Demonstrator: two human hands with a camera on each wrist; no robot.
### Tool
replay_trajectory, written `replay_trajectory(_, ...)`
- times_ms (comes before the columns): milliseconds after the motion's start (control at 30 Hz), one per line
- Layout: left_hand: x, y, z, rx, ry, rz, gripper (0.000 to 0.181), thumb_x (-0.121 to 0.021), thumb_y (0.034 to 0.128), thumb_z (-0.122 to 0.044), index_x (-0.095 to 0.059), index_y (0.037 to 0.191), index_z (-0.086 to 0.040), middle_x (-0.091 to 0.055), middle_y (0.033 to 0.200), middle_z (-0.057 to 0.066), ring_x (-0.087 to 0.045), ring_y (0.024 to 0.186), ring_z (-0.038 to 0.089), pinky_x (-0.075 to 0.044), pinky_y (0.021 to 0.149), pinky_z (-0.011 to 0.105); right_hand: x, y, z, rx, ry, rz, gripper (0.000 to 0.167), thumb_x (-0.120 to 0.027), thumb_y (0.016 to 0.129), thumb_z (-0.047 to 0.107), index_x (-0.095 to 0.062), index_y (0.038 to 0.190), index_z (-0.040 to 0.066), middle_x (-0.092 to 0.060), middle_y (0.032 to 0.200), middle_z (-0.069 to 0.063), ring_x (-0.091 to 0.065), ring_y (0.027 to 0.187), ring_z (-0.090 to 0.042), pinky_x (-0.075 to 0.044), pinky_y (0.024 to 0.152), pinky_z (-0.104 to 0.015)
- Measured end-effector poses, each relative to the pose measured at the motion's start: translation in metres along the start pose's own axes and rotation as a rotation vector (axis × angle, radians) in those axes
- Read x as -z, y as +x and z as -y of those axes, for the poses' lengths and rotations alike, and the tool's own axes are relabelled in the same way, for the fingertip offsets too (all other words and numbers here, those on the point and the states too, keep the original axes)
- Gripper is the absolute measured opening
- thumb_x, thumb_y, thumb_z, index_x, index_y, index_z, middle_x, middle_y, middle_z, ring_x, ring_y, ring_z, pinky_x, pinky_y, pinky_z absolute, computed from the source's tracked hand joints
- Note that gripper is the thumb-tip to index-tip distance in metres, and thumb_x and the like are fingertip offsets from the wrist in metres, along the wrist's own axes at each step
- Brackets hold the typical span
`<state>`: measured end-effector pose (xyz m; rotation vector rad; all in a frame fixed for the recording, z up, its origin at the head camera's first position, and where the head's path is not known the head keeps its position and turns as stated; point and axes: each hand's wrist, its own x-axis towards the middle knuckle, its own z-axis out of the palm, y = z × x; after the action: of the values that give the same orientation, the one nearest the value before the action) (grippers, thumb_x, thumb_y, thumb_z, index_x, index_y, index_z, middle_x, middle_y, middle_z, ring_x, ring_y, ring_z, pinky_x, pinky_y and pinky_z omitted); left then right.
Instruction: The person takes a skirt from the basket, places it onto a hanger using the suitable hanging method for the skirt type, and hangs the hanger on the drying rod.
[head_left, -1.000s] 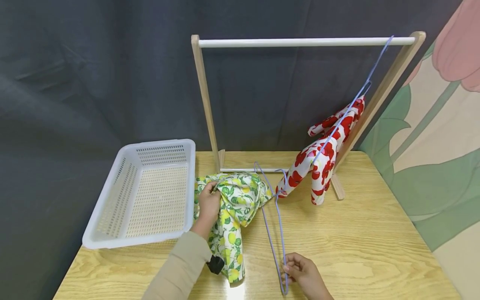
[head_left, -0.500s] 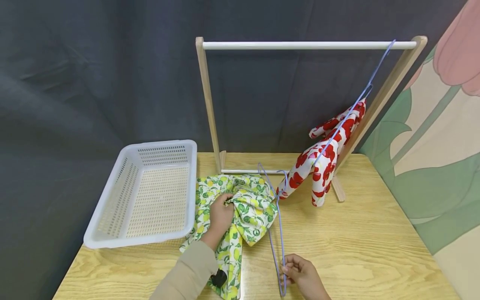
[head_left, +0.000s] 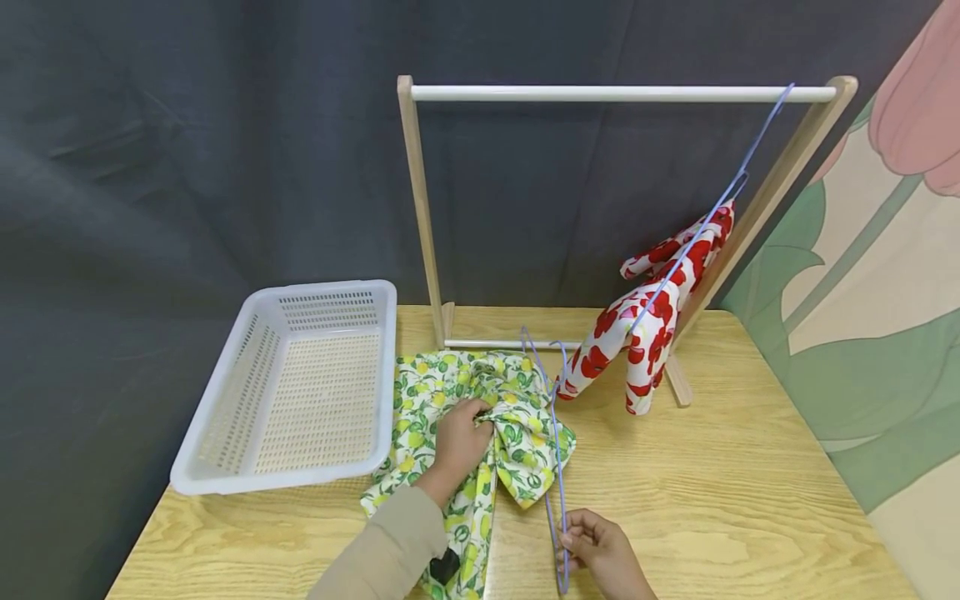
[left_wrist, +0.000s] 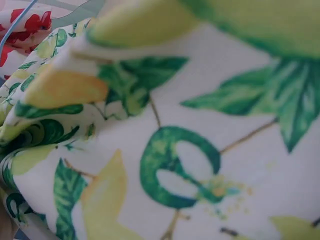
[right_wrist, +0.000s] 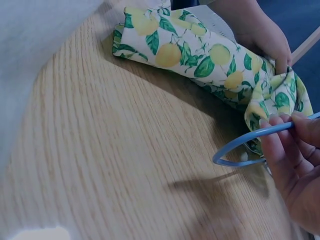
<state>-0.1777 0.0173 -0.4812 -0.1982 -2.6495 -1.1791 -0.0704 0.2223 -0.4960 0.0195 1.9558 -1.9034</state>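
Observation:
A white shirt [head_left: 420,392] printed with lemons and green leaves lies bunched on the wooden table. My left hand [head_left: 459,440] grips a fold of it near the middle, the fingertips partly hidden in the cloth. Its printed fabric [left_wrist: 120,115] fills the left wrist view. Beside it, a thin blue hanger [head_left: 558,442] stands on edge, its upper part against the shirt's right side. My right hand [head_left: 603,552] pinches the hanger's near end between thumb and fingers. The right wrist view shows the bent wire [right_wrist: 250,135] in those fingers, with a sleeve [right_wrist: 185,55] stretched along the table.
A white perforated basket [head_left: 180,475] stands at the left. Behind is a rack with a white rail [head_left: 592,93] and wooden posts. From its right end hangs a red-flowered garment [head_left: 651,317] on another blue hanger [head_left: 750,158]. A small black object [head_left: 445,567] shows by the left sleeve.
My left hand has moved right and slightly nearer, drawing the shirt's bunched part against and past the hanger. The right hand keeps its pinch, and the hanger has turned slightly more upright in view.

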Motion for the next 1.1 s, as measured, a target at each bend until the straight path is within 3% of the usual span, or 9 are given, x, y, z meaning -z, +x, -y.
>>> replay_trajectory(267,-0.006,-0.003,-0.002,-0.022,0.063,0.065,0.009,-0.06,0.0777,-0.014,-0.061,0.086,-0.011,-0.059,0.087,0.0,-0.056,0.076,0.014,-0.045,0.062,0.027,-0.004,0.002,0.001,0.02,0.066,0.068,0.03,-0.049,0.084,-0.001,-0.039,0.101,-0.023,-0.052,0.078,-0.008,-0.055,0.068,-0.012,-0.049,0.062,-0.027)
replay_trajectory(567,-0.012,-0.005,-0.002,-0.1,0.108,0.122,0.009,-0.059,0.0778,-0.015,-0.061,0.086,-0.012,-0.058,0.084,-0.002,-0.054,0.066,0.009,-0.043,0.057,0.023,-0.009,0.005,-0.001,0.047,0.096,0.091,0.03,-0.05,0.083,-0.001,-0.037,0.098,-0.024,-0.052,0.077,-0.009,-0.055,0.067,-0.013,-0.05,0.062,-0.03)
replay_trajectory(900,-0.019,-0.008,0.003,-0.18,0.187,0.201,0.015,-0.061,0.079,-0.018,-0.062,0.093,-0.013,-0.056,0.084,-0.003,-0.055,0.071,0.01,-0.044,0.059,0.022,-0.017,0.012,0.001,0.082,0.042,0.101,0.026,-0.048,0.083,-0.004,-0.04,0.098,-0.023,-0.052,0.077,-0.01,-0.055,0.066,-0.013,-0.05,0.062,-0.033)
replay_trajectory(1100,-0.022,-0.011,0.008,-0.181,0.186,0.28,0.022,-0.06,0.0806,-0.021,-0.061,0.101,-0.013,-0.056,0.091,-0.002,-0.055,0.079,0.011,-0.044,0.065,0.022,-0.02,0.016,0.003,0.082,0.019,0.131,0.025,-0.048,0.083,-0.004,-0.041,0.098,-0.023,-0.053,0.076,-0.01,-0.056,0.065,-0.012,-0.05,0.058,-0.026)
